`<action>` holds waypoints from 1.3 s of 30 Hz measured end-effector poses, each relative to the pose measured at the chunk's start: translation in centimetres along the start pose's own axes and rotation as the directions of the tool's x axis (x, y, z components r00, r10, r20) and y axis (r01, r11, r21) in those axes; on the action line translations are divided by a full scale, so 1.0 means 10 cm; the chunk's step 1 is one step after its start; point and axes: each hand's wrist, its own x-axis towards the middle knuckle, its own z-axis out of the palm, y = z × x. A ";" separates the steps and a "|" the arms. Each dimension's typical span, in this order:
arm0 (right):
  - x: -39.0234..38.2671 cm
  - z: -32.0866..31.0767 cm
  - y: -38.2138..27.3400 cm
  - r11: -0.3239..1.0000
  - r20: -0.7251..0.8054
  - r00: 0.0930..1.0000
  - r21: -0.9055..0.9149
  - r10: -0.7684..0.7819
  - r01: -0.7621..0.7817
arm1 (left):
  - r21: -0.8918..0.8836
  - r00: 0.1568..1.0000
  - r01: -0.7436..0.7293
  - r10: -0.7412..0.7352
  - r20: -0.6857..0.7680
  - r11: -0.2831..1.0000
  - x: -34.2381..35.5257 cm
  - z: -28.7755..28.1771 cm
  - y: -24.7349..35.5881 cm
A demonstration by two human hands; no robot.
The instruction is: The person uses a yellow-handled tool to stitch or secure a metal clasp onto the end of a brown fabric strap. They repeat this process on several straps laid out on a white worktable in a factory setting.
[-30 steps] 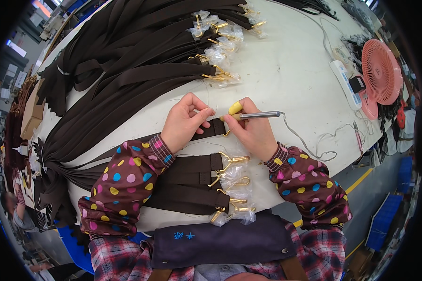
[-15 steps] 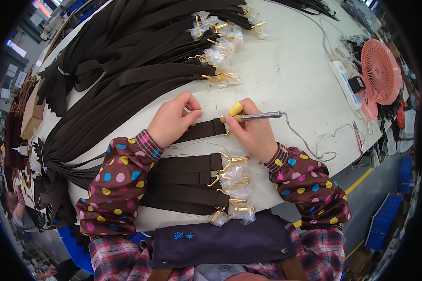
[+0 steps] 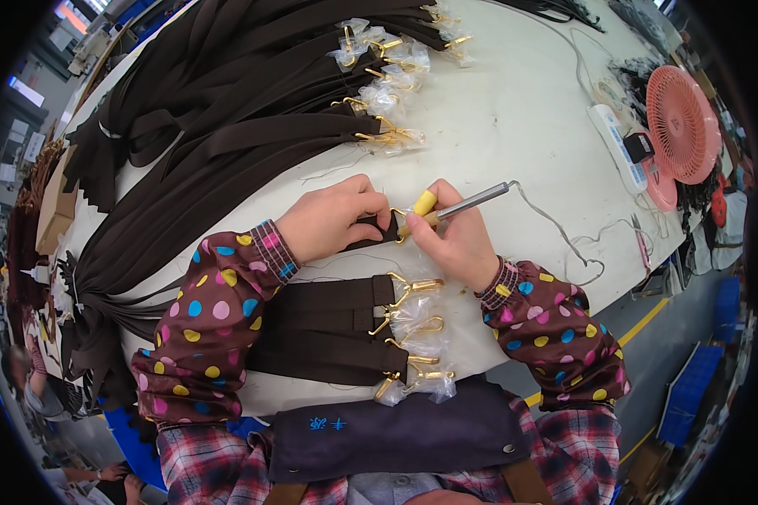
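Note:
My left hand is at the end of a dark brown webbing strap, its thumb and fingers closed on the fabric just short of the gold metal hook. In my right hand is a corded pen-shaped tool, with a silver barrel slanting up to the right. The tool's other end lies close to the strap's hook; its tip is hidden by my fingers. A yellow finger cover sits on one right finger. Nearer me lie more brown straps with gold hooks wrapped in clear plastic.
A large pile of brown straps covers the table's far left. To the right stand a pink fan and a white power strip. The tool's thin cord loops across the white table. Small scissors lie near the right edge.
My left hand has moved right, from holding a loose thread above the strap to its end by the hook. The tool in my right hand has tilted, its barrel end rising.

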 end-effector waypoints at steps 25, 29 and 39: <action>0.02 0.03 0.03 0.999 0.027 1.000 -0.029 -0.012 0.013 | -0.051 1.000 0.018 -0.018 0.013 0.999 0.04 0.05 -0.06; 0.03 0.03 0.03 0.999 0.014 1.000 -0.032 -0.027 0.027 | -0.047 1.000 0.021 -0.021 0.010 0.999 0.03 0.05 -0.06; 0.03 0.04 0.02 0.998 0.014 1.000 -0.052 -0.028 0.029 | -0.042 1.000 0.026 -0.027 -0.012 0.999 0.02 0.06 -0.06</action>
